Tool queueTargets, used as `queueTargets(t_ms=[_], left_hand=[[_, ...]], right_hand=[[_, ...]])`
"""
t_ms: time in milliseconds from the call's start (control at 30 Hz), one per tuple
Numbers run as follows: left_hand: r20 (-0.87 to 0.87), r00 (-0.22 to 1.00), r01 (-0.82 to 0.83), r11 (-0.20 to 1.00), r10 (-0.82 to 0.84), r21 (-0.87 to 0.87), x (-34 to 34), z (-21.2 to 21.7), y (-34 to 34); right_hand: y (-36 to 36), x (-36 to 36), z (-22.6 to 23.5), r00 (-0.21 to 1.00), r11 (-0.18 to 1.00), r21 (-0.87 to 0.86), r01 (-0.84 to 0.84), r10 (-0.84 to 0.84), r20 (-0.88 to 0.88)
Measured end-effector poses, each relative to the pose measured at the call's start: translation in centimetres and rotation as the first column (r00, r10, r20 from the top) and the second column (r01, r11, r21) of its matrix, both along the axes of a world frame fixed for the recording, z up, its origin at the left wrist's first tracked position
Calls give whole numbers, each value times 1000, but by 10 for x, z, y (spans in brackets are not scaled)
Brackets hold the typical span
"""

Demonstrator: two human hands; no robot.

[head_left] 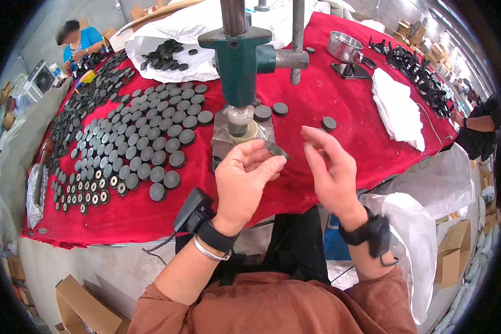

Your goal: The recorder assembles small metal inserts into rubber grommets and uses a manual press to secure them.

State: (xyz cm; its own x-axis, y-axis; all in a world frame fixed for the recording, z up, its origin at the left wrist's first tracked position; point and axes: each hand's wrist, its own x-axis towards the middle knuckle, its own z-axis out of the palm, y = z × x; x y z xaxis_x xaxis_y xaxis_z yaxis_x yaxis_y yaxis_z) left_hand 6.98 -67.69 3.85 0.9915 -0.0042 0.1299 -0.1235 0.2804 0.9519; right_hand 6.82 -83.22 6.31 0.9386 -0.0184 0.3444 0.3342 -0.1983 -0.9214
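Just in front of a green hand press (238, 72), my left hand (242, 181) pinches a dark round disc (276, 150) edge-on between thumb and fingers. My right hand (334, 175) is raised beside it, a short gap away, with fingers apart and nothing in them. Under the press ram, a dark disc (237, 129) sits by a pale ring on the plastic-wrapped metal base (220, 150). Two more dark discs (280, 108) lie right of the ram, and a single one (329, 123) rests beyond my right hand.
Many grey-black discs (145, 139) cover the red cloth (312, 189) to the left; several nearest ones show metal centres. A metal pot (345, 47), a phone (350, 71), a white cloth (395, 111) and black parts (412, 64) lie right. Another person (83, 42) sits far left.
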Motion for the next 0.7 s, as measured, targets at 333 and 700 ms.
queueTargets(t_ms=[333,700], left_hand=[[-98,975,128,859,-202,-497,-8,4,8],[-174,942,143,812,-286,-566,-12,7,4]], right_hand=[[-46,-31,-35,849,352,-794,495,1,529],[-20,-32,-8,771,432,-714,551,65,634]])
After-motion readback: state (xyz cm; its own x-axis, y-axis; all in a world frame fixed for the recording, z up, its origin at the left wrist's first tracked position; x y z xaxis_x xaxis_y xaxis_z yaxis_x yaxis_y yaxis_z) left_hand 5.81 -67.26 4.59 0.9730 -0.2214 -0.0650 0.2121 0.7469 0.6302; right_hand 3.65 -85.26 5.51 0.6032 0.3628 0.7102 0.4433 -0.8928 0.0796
